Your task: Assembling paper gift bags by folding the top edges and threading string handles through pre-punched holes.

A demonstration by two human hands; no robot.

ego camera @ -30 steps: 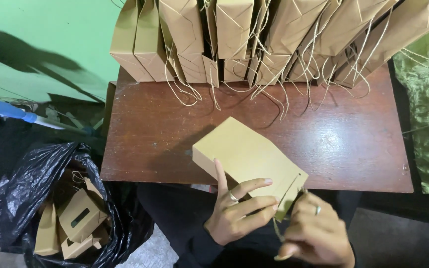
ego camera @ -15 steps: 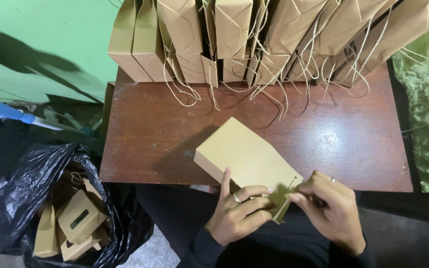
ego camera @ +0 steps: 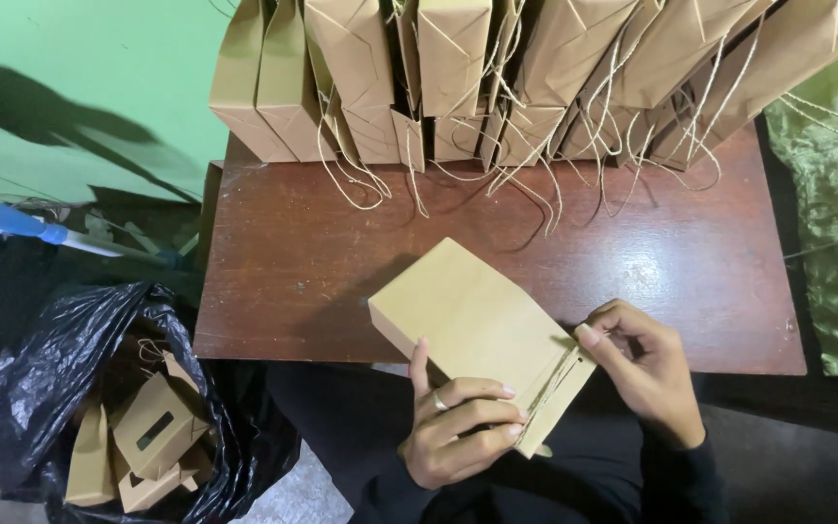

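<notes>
At the near edge of the brown wooden table (ego camera: 293, 281), a flat kraft paper bag (ego camera: 477, 325) lies half over the edge, long axis diagonal, closed base toward the far left corner, mouth toward the person. The left hand (ego camera: 453, 432) clamps the mouth end, fingers closed over it. The right hand (ego camera: 647, 374) pinches the twine handle (ego camera: 557, 374) at the mouth. Step judged: fitting the handle; next calls for a steady pull while the bag is braced.

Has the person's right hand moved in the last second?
Yes. The right hand has moved up and to the right, from below the brown wooden table's near edge onto it, at the flat brown paper bag's string end.
</notes>
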